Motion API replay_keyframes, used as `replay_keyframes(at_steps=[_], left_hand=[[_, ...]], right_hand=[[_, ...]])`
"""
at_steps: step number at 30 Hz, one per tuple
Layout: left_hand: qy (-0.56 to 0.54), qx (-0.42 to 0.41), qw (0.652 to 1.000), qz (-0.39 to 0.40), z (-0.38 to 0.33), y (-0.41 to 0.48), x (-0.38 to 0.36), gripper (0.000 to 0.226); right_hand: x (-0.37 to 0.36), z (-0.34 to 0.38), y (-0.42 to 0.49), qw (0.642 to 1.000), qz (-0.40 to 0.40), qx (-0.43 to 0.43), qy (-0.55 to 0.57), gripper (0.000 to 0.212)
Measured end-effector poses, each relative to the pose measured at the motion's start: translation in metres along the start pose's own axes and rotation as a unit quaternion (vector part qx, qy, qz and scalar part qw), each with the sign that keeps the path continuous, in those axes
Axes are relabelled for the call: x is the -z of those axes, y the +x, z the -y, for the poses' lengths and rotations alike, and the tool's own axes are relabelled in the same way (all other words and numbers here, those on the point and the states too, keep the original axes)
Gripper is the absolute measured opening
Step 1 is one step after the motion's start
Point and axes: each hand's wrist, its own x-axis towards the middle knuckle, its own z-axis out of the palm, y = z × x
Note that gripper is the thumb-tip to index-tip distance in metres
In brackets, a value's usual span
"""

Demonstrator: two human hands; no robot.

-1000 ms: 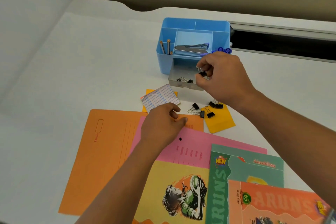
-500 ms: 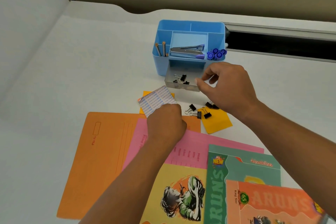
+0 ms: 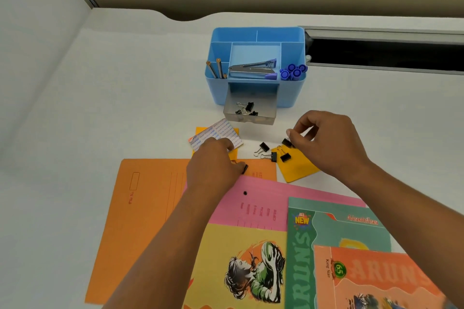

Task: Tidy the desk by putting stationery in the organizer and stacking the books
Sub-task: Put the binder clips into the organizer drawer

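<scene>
Head view: right hand [image 3: 326,143] palm down over yellow note [image 3: 296,170], grip pinched on one black clip [image 3: 286,142]. Open drawer [image 3: 251,110] of blue organizer [image 3: 256,65] just beyond, toward far edge of surface, already holding clips. Three loose clips [image 3: 272,154] just left of that grip. Left hand [image 3: 213,165] nearer the near edge, curled; black clip [image 3: 244,169] at fingertips, hold unclear.

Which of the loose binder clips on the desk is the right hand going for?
The rightmost clip, at the top edge of the yellow sticky pad. The right hand has its fingertips on it; the other three loose clips lie untouched to its left.
</scene>
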Motion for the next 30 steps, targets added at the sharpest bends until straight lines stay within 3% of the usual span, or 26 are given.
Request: replay_keyframes(at_steps=[8, 11, 18, 22, 26, 30], left_hand=[[0.067, -0.023, 0.997, 0.020, -0.017, -0.010, -0.006, 0.034], [0.071, -0.035, 0.997, 0.009, -0.023, -0.012, -0.009, 0.019], [0.072, -0.078, 0.994, -0.029, -0.033, -0.020, -0.003, 0.011], [0.081, -0.084, 0.993, -0.020, -0.030, -0.014, 0.000, 0.017], [0.096, -0.121, 0.988, 0.022, -0.016, -0.004, -0.002, 0.048], [0.117, -0.142, 0.982, 0.042, -0.010, 0.001, 0.000, 0.041]], right_hand=[[-0.009, -0.008, -0.019, 0.998, 0.018, -0.039, 0.054, 0.014], [-0.011, -0.010, -0.023, 0.998, 0.022, -0.042, 0.053, 0.014], [-0.008, -0.010, -0.027, 0.998, 0.024, -0.046, 0.046, 0.016], [-0.007, -0.010, -0.027, 0.998, 0.025, -0.047, 0.046, 0.016], [-0.006, -0.011, -0.026, 0.998, 0.023, -0.046, 0.046, 0.015], [-0.006, -0.013, -0.027, 0.997, 0.024, -0.050, 0.047, 0.016]])
